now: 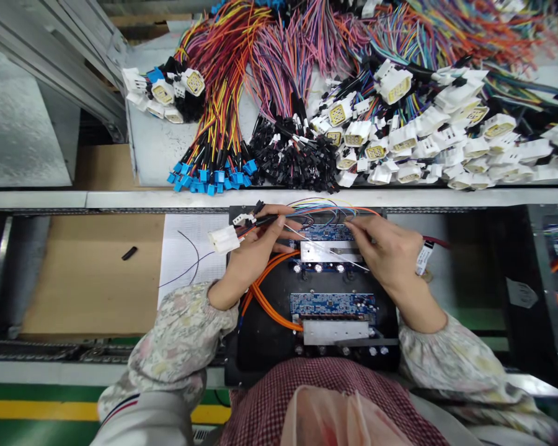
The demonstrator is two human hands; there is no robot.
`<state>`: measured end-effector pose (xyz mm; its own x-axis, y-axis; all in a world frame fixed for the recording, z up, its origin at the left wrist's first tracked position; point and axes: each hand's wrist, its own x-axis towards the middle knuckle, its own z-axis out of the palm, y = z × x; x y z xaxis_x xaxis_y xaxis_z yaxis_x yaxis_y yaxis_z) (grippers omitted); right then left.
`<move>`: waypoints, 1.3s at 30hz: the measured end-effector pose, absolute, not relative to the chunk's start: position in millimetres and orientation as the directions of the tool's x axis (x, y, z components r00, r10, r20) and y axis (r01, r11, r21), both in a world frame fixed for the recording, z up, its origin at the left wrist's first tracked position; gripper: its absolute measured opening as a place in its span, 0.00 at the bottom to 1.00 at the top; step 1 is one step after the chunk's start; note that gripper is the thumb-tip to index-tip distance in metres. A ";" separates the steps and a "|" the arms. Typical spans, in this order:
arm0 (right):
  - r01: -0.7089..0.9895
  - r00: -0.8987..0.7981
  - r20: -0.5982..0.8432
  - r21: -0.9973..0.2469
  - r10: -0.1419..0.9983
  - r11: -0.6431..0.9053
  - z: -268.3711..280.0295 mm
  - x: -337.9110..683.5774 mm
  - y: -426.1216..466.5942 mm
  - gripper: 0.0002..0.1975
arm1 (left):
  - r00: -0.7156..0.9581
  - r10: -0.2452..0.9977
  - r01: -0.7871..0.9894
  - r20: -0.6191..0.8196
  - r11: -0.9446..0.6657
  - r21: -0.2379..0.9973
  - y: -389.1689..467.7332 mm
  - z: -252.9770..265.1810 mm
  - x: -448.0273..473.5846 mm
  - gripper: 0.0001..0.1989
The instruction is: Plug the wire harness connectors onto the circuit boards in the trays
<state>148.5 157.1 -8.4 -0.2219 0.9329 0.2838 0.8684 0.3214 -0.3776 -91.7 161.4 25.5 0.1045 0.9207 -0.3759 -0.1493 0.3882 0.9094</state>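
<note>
Head view: we are gripping the cable (pixel 266 219) in our curled left hand (pixel 256 249), pinching wires (pixel 314 208) with our right hand (pixel 387 249), ideally keeping them untangled.

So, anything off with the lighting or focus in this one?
Head view: left hand, right hand and lower circuit board fairly clear; head view, upper right: orange wires look smeared; head view, lower right: bright glare on metal rail; head view, bottom centre: black tray shows little detail.
</note>
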 end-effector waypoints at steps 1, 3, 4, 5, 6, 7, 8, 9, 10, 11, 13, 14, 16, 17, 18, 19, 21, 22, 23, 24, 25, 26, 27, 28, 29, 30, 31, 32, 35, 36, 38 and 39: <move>0.872 -0.231 0.277 -0.366 0.933 0.325 -7.7 148.9 157.2 0.12 | 0.104 0.921 -0.151 -0.376 0.388 0.909 161.4 25.7 -91.8 0.11; 0.886 -0.244 0.254 -0.333 0.936 0.322 -2.5 150.6 155.3 0.13 | 0.099 0.922 -0.149 -0.375 0.386 0.910 161.3 26.1 -92.0 0.11; 0.894 -0.246 0.249 -0.315 0.937 0.319 2.3 151.9 153.2 0.13 | 0.098 0.922 -0.147 -0.374 0.385 0.911 161.2 26.3 -92.0 0.11; 0.900 -0.243 0.256 -0.300 0.936 0.316 8.2 153.1 150.2 0.13 | 0.098 0.923 -0.145 -0.373 0.384 0.912 161.0 26.3 -91.9 0.11; 0.903 -0.238 0.275 -0.292 0.931 0.317 15.0 154.0 146.6 0.12 | 0.100 0.923 -0.143 -0.371 0.382 0.913 160.9 26.3 -91.7 0.11; 0.900 -0.242 0.291 -0.290 0.926 0.326 21.9 154.3 142.7 0.12 | 0.104 0.923 -0.142 -0.369 0.381 0.914 160.7 26.1 -91.5 0.12; 0.892 -0.265 0.290 -0.289 0.920 0.348 28.5 154.0 138.9 0.13 | 0.109 0.924 -0.139 -0.367 0.380 0.915 160.4 25.9 -91.3 0.12; 0.878 -0.307 0.267 -0.289 0.913 0.380 34.0 153.0 135.8 0.13 | 0.110 0.925 -0.134 -0.363 0.375 0.917 160.2 25.5 -91.4 0.12; 0.861 -0.360 0.224 -0.294 0.906 0.415 38.0 151.4 133.6 0.13 | 0.112 0.927 -0.126 -0.357 0.370 0.921 160.1 25.1 -91.8 0.13; 0.844 -0.401 0.181 -0.307 0.898 0.439 40.3 149.5 132.6 0.15 | 0.119 0.929 -0.111 -0.350 0.363 0.925 160.1 24.8 -92.9 0.13; 0.835 -0.390 0.142 -0.361 0.910 0.414 39.3 145.8 134.7 0.17 | 0.151 0.937 -0.035 -0.314 0.322 0.946 160.9 24.4 -97.3 0.14; 0.840 -0.341 0.144 -0.397 0.929 0.369 36.5 144.4 137.4 0.17 | 0.173 0.947 0.040 -0.270 0.267 0.963 161.9 24.4 -100.7 0.15; 0.852 -0.234 0.146 -0.446 0.961 0.275 27.8 142.4 144.7 0.15 | 0.216 0.969 0.254 -0.118 0.061 0.965 164.8 25.0 -109.1 0.14; 0.858 -0.212 0.134 -0.449 0.968 0.250 22.7 141.6 148.4 0.15 | 0.241 0.970 0.376 -0.033 -0.062 0.924 166.7 25.5 -113.6 0.13; 0.865 -0.211 0.116 -0.440 0.971 0.241 17.6 140.8 151.8 0.14 | 0.262 0.965 0.493 0.025 -0.156 0.856 168.8 26.0 -118.0 0.13; 0.874 -0.218 0.101 -0.423 0.971 0.241 12.9 139.9 154.6 0.14 | 0.277 0.960 0.595 0.046 -0.209 0.776 170.8 26.6 -122.2 0.12; 0.894 -0.224 0.090 -0.376 0.970 0.242 5.6 138.0 158.1 0.14 | 0.332 0.943 0.742 0.013 -0.269 0.614 174.9 27.8 -129.6 0.13; 0.904 -0.222 0.087 -0.355 0.971 0.238 3.1 137.2 158.9 0.15 | 0.372 0.928 0.779 -0.022 -0.299 0.551 176.8 28.4 -132.9 0.13; 0.912 -0.218 0.088 -0.337 0.972 0.235 1.6 136.6 159.3 0.15 | 0.423 0.905 0.794 -0.045 -0.346 0.500 178.6 29.0 -136.0 0.13; 0.916 -0.216 0.092 -0.326 0.972 0.235 0.7 136.1 159.5 0.15 | 0.486 0.872 0.790 -0.054 -0.412 0.455 180.3 29.5 -138.8 0.15; 0.917 -0.217 0.095 -0.322 0.972 0.236 0.3 135.9 159.4 0.15 | 0.552 0.832 0.772 -0.054 -0.485 0.410 181.9 29.9 -141.4 0.18; 0.916 -0.217 0.098 -0.323 0.971 0.237 0.4 135.7 159.4 0.16 | 0.606 0.794 0.751 -0.052 -0.549 0.365 183.4 30.1 -143.7 0.22; 0.916 -0.216 0.098 -0.325 0.971 0.236 0.8 135.7 159.4 0.16 | 0.646 0.762 0.733 -0.049 -0.601 0.320 184.7 30.1 -145.6 0.26; 0.917 -0.214 0.095 -0.323 0.972 0.234 1.3 135.5 159.5 0.16 | 0.681 0.730 0.713 -0.050 -0.647 0.271 185.9 29.9 -147.2 0.29; 0.921 -0.213 0.088 -0.316 0.973 0.230 1.9 135.4 159.7 0.16 | 0.706 0.706 0.696 -0.050 -0.680 0.229 187.0 29.5 -148.3 0.32; 0.925 -0.215 0.076 -0.305 0.974 0.228 2.5 135.1 160.0 0.16 | 0.720 0.692 0.686 -0.051 -0.698 0.205 187.9 29.1 -149.0 0.33; 0.928 -0.219 0.065 -0.293 0.974 0.228 3.1 134.8 160.3 0.16 | 0.728 0.684 0.679 -0.051 -0.709 0.191 188.6 28.8 -149.5 0.34; 0.931 -0.225 0.055 -0.282 0.973 0.231 3.6 134.4 160.5 0.16 | 0.733 0.678 0.674 -0.052 -0.715 0.186 189.3 28.6 -149.7 0.34; 0.931 -0.237 0.047 -0.275 0.970 0.240 4.6 133.9 160.8 0.16 | 0.741 0.670 0.664 -0.046 -0.720 0.202 190.7 29.6 -150.0 0.33; 0.931 -0.235 0.049 -0.277 0.971 0.239 4.8 134.0 160.8 0.16 | 0.741 0.670 0.662 -0.041 -0.718 0.216 190.8 30.3 -150.0 0.32; 0.930 -0.227 0.052 -0.285 0.973 0.232 4.8 134.3 160.8 0.16 | 0.742 0.670 0.653 -0.024 -0.714 0.253 190.3 31.6 -149.9 0.30; 0.929 -0.227 0.049 -0.289 0.973 0.231 4.7 134.6 160.8 0.16 | 0.739 0.674 0.650 -0.011 -0.709 0.273 189.5 31.9 -149.6 0.29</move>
